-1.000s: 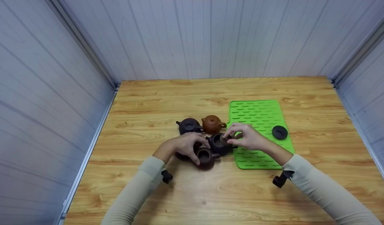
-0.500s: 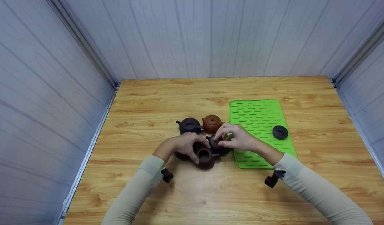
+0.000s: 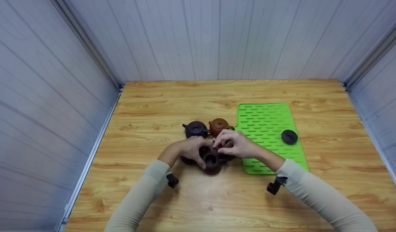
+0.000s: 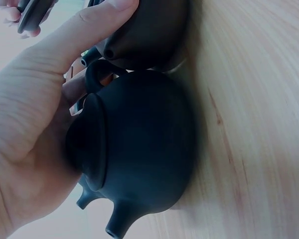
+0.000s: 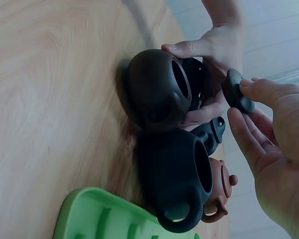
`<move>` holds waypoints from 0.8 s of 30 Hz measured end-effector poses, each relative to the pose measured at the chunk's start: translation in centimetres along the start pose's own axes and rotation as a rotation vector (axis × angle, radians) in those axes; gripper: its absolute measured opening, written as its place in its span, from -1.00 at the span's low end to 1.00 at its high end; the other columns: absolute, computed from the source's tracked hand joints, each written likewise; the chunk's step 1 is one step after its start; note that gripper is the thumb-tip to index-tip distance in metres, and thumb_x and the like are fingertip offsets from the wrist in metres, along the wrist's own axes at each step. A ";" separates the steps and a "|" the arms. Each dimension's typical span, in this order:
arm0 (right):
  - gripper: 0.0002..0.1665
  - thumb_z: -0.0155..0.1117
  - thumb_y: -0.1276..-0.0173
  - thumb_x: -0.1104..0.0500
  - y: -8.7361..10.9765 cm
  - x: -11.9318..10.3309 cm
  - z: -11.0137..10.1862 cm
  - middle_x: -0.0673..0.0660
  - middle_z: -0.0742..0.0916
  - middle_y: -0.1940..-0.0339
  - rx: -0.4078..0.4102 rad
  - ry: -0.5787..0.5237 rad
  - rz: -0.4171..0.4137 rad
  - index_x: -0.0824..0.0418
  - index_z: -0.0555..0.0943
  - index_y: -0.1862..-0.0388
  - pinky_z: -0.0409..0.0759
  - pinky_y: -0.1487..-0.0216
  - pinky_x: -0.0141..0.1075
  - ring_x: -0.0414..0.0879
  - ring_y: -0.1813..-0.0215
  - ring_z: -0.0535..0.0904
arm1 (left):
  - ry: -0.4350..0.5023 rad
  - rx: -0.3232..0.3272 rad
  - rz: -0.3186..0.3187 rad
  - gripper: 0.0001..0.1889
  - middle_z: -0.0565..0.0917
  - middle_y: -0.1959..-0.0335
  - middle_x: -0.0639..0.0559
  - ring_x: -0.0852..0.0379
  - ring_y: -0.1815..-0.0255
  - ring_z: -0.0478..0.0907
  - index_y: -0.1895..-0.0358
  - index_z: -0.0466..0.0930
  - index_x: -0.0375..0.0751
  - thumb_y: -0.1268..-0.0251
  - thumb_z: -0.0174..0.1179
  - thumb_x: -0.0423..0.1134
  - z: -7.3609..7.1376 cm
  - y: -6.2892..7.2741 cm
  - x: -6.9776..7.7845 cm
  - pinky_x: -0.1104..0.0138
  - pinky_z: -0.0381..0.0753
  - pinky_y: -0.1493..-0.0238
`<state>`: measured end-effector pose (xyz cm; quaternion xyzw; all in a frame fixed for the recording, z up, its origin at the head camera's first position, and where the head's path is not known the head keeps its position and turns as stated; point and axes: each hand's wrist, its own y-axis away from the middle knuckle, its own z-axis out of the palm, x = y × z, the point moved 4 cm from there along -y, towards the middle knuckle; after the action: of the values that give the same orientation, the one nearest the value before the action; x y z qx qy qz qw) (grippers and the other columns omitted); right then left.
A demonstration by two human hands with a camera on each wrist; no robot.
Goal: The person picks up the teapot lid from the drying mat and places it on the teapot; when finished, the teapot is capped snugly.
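Note:
My left hand [image 3: 193, 148] grips a dark brown lidless teapot [image 3: 212, 168], its thumb and fingers on either side of the round body. Its mouth faces up and shows hollow. Between thumb and fingertips, my right hand [image 3: 238, 146] pinches a small dark lid [image 5: 234, 92], held above and to the right of the brown pot's mouth. Beside that pot stands a black lidless teapot [image 5: 169, 169], largely covered by the right hand in the head view. Under the left palm is a dark lidded teapot [image 4: 144, 142], mostly hidden from above.
Behind the hands are another dark lidded teapot [image 3: 195, 129] and an orange-brown teapot [image 3: 217, 127] with its lid on. A green ridged mat [image 3: 262, 119] lies to the right, bearing a round black lid [image 3: 289, 137]. Pale panel walls [image 3: 204, 42] border the wooden table [image 3: 172, 100].
My right hand has moved left with the lid, from over the black lidless teapot towards the brown one. My left hand has stayed in place on the brown pot.

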<state>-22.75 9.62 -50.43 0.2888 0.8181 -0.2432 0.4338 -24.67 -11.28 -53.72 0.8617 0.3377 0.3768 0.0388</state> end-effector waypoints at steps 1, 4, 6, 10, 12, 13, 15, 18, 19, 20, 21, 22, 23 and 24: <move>-0.81 0.56 -0.50 0.30 0.0 0.0 0.1 0.27 0.82 -0.13 0.000 0.002 -0.004 0.21 0.88 -0.04 0.83 -0.11 -0.32 -0.02 -0.10 0.74 | -0.001 -0.001 -0.003 -0.33 0.82 -0.28 0.04 0.06 -0.33 0.68 -0.32 0.75 0.01 -0.10 0.80 -0.10 0.0 0.0 0.0 0.05 0.61 -0.52; -0.82 0.55 -0.50 0.31 -0.1 0.1 0.4 0.29 0.82 -0.13 0.001 0.006 -0.010 0.23 0.88 -0.03 0.84 -0.12 -0.29 0.00 -0.09 0.76 | 0.001 -0.002 -0.002 -0.33 0.82 -0.28 0.04 0.08 -0.31 0.67 -0.32 0.75 0.02 -0.10 0.80 -0.11 0.0 0.0 0.0 0.06 0.60 -0.52; -0.83 0.55 -0.49 0.32 -0.1 0.2 0.7 0.32 0.81 -0.14 0.006 0.009 -0.021 0.25 0.88 -0.02 0.86 -0.11 -0.24 0.03 -0.07 0.77 | -0.001 0.001 0.003 -0.32 0.82 -0.28 0.04 0.09 -0.31 0.68 -0.33 0.75 0.01 -0.10 0.80 -0.11 0.0 0.0 0.1 0.07 0.60 -0.52; -0.86 0.56 -0.49 0.32 -0.1 0.4 1.2 0.36 0.77 -0.13 0.017 0.002 -0.048 0.29 0.89 0.02 0.88 -0.08 -0.15 0.12 -0.04 0.78 | 0.000 0.007 0.019 -0.29 0.82 -0.31 0.04 0.08 -0.34 0.68 -0.35 0.74 0.00 -0.08 0.81 -0.12 0.0 0.0 0.2 0.09 0.62 -0.52; -0.87 0.56 -0.49 0.32 0.0 0.5 1.6 0.36 0.75 -0.11 0.017 -0.003 -0.054 0.29 0.89 0.02 0.88 -0.08 -0.13 0.14 -0.03 0.78 | 0.002 0.012 0.028 -0.28 0.82 -0.31 0.05 0.09 -0.33 0.68 -0.35 0.75 0.00 -0.07 0.81 -0.12 0.0 0.0 0.2 0.09 0.63 -0.51; -0.87 0.56 -0.49 0.32 0.0 0.7 1.7 0.36 0.75 -0.10 0.015 -0.005 -0.054 0.29 0.89 0.03 0.88 -0.08 -0.14 0.14 -0.03 0.79 | 0.003 0.014 0.030 -0.28 0.82 -0.31 0.05 0.09 -0.32 0.68 -0.35 0.75 0.01 -0.06 0.82 -0.12 0.0 0.0 0.3 0.09 0.63 -0.50; -0.86 0.56 -0.49 0.33 0.0 0.8 2.0 0.34 0.75 -0.09 0.008 -0.010 -0.038 0.28 0.89 0.02 0.88 -0.09 -0.16 0.12 -0.04 0.79 | 0.006 0.014 0.036 -0.29 0.82 -0.30 0.05 0.09 -0.32 0.69 -0.34 0.76 0.01 -0.06 0.82 -0.12 0.0 0.1 0.3 0.09 0.64 -0.50; -0.83 0.56 -0.47 0.34 0.1 1.1 2.4 0.31 0.75 -0.11 -0.008 -0.016 -0.002 0.26 0.90 0.00 0.87 -0.11 -0.24 0.04 -0.06 0.79 | 0.007 0.015 0.043 -0.33 0.83 -0.26 0.03 0.04 -0.30 0.71 -0.30 0.77 -0.01 -0.06 0.81 -0.12 0.0 0.1 0.3 0.07 0.64 -0.48; -0.82 0.56 -0.47 0.35 0.2 1.2 2.5 0.31 0.75 -0.11 -0.011 -0.016 0.006 0.26 0.90 -0.01 0.87 -0.12 -0.25 0.01 -0.06 0.78 | 0.009 0.012 0.043 -0.34 0.83 -0.25 0.03 0.03 -0.30 0.71 -0.29 0.77 -0.01 -0.07 0.81 -0.12 0.0 0.1 0.3 0.06 0.63 -0.49; -0.81 0.55 -0.46 0.36 0.2 1.3 2.6 0.31 0.75 -0.12 -0.014 -0.015 0.012 0.26 0.90 -0.01 0.87 -0.12 -0.27 -0.01 -0.06 0.77 | 0.011 0.010 0.040 -0.35 0.83 -0.25 0.03 0.02 -0.30 0.71 -0.28 0.77 0.00 -0.07 0.81 -0.12 0.0 0.1 0.3 0.06 0.62 -0.49; -0.81 0.55 -0.46 0.36 0.3 1.4 2.8 0.31 0.75 -0.12 -0.014 -0.012 0.010 0.26 0.89 -0.01 0.87 -0.12 -0.27 -0.02 -0.06 0.77 | 0.013 0.008 0.037 -0.36 0.83 -0.24 0.04 0.01 -0.31 0.71 -0.27 0.77 0.00 -0.07 0.81 -0.11 0.0 0.1 0.2 0.05 0.62 -0.50; -0.81 0.54 -0.46 0.36 0.3 1.4 2.9 0.31 0.75 -0.12 -0.014 -0.008 0.003 0.26 0.89 -0.01 0.87 -0.11 -0.26 -0.02 -0.06 0.76 | 0.019 0.007 0.033 -0.36 0.83 -0.24 0.03 0.00 -0.31 0.71 -0.26 0.77 0.00 -0.07 0.81 -0.12 0.0 0.0 0.2 0.05 0.61 -0.50; -0.81 0.54 -0.47 0.36 0.3 1.5 3.1 0.32 0.75 -0.11 -0.014 -0.004 -0.006 0.26 0.89 -0.01 0.88 -0.10 -0.24 -0.01 -0.07 0.76 | 0.024 0.007 0.030 -0.36 0.83 -0.23 0.04 0.00 -0.31 0.71 -0.26 0.78 0.00 -0.07 0.81 -0.12 0.0 0.0 0.1 0.04 0.61 -0.51; -0.82 0.54 -0.47 0.35 0.4 1.6 3.3 0.32 0.75 -0.11 -0.012 0.000 -0.015 0.26 0.89 -0.01 0.88 -0.10 -0.21 0.01 -0.07 0.76 | 0.027 0.006 0.028 -0.37 0.83 -0.23 0.04 0.00 -0.31 0.70 -0.25 0.78 0.00 -0.07 0.81 -0.12 0.0 0.0 0.1 0.04 0.61 -0.51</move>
<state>-21.35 8.18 -53.46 0.2800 0.8217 -0.2413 0.4337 -24.62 -11.27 -53.67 0.8613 0.3271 0.3880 0.0260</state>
